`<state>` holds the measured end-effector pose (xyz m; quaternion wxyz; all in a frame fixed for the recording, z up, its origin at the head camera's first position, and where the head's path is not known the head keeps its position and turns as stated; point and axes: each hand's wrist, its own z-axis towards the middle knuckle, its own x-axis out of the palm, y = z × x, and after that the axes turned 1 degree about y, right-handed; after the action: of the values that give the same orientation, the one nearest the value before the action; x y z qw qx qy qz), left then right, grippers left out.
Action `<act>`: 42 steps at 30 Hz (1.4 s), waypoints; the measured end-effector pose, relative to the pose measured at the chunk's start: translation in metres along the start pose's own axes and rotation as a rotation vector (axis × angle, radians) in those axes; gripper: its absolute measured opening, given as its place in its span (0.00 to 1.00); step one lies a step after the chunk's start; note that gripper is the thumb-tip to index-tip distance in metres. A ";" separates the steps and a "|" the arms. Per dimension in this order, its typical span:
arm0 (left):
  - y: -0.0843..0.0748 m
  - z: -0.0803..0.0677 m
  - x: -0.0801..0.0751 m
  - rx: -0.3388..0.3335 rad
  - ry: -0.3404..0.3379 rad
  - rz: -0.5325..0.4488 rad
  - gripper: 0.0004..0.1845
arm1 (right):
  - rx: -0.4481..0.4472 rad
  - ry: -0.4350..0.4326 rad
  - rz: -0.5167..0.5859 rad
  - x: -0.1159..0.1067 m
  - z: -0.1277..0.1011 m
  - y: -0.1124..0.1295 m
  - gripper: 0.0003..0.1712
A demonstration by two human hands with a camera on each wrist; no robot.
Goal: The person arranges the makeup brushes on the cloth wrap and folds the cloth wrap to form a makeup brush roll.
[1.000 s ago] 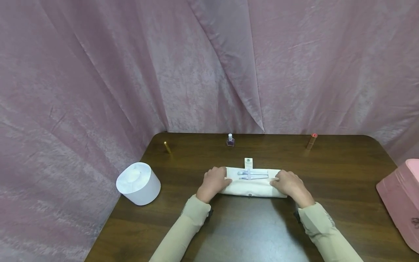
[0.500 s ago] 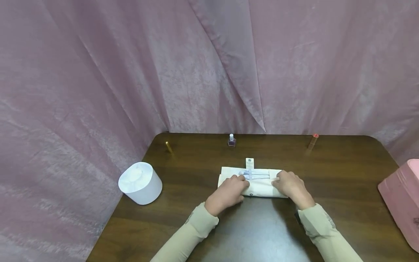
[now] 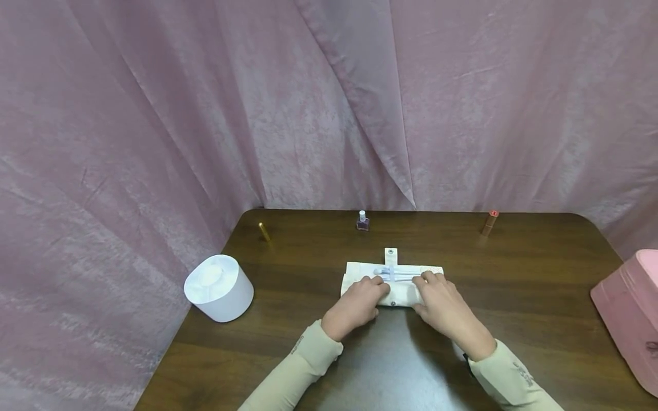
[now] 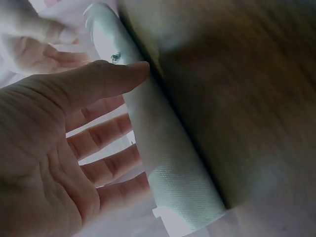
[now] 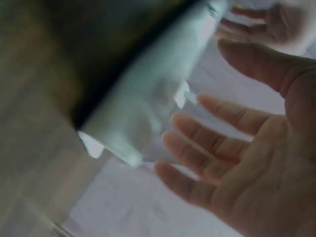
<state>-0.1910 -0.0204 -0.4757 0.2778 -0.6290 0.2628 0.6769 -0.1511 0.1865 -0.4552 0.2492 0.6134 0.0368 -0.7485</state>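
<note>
A white fabric brush roll [image 3: 403,294], partly folded from its near side, lies on the table. Slim pale brushes [image 3: 408,275] show under a band on it, and a snap tab [image 3: 390,255] sticks out at the back. My left hand [image 3: 357,305] holds the left half of the folded edge, thumb over the near side and fingers on the far side. In the right wrist view my right hand [image 5: 247,153] has its fingers spread and slightly bent beside the blurred roll. From the head, that hand's fingertips overlap the roll's right part.
Along the back of the wooden table [image 3: 308,240] stand a gold tube [image 3: 264,231], a nail polish bottle [image 3: 362,221] and a lipstick [image 3: 489,222]. A white round container [image 3: 220,288] is at the left, a pink bin [image 3: 629,314] at the right.
My left hand has moved right from the roll's left end toward its middle. My right hand has since let go of the right end and shifted left and nearer.
</note>
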 end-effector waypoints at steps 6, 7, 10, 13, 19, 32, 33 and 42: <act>0.004 0.002 0.002 -0.017 0.008 -0.024 0.21 | -0.097 0.019 -0.019 0.019 0.002 -0.002 0.23; 0.004 0.003 0.002 -0.021 0.010 -0.028 0.22 | -0.098 0.017 -0.031 0.022 0.003 -0.002 0.22; 0.006 0.003 0.005 -0.028 0.010 -0.043 0.22 | -0.092 0.006 -0.066 0.029 0.005 -0.001 0.20; 0.008 0.004 0.005 -0.017 0.008 -0.052 0.22 | -0.102 -0.027 -0.093 0.032 0.007 -0.002 0.17; 0.020 0.013 -0.002 0.003 0.035 -0.149 0.14 | -0.173 -0.079 -0.034 0.027 0.014 -0.009 0.14; 0.036 0.022 -0.006 -0.034 0.069 -0.348 0.15 | -0.118 0.176 0.188 0.004 0.031 -0.024 0.12; 0.036 0.022 -0.007 -0.040 0.073 -0.356 0.16 | -0.118 0.186 0.192 0.005 0.032 -0.025 0.12; 0.045 0.034 -0.006 -0.092 0.158 -0.424 0.19 | -0.043 0.320 0.273 0.005 0.041 -0.036 0.18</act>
<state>-0.2463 -0.0286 -0.4674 0.3635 -0.7332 0.1147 0.5632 -0.2038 0.2013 -0.4585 0.3522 0.7182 0.0085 -0.6000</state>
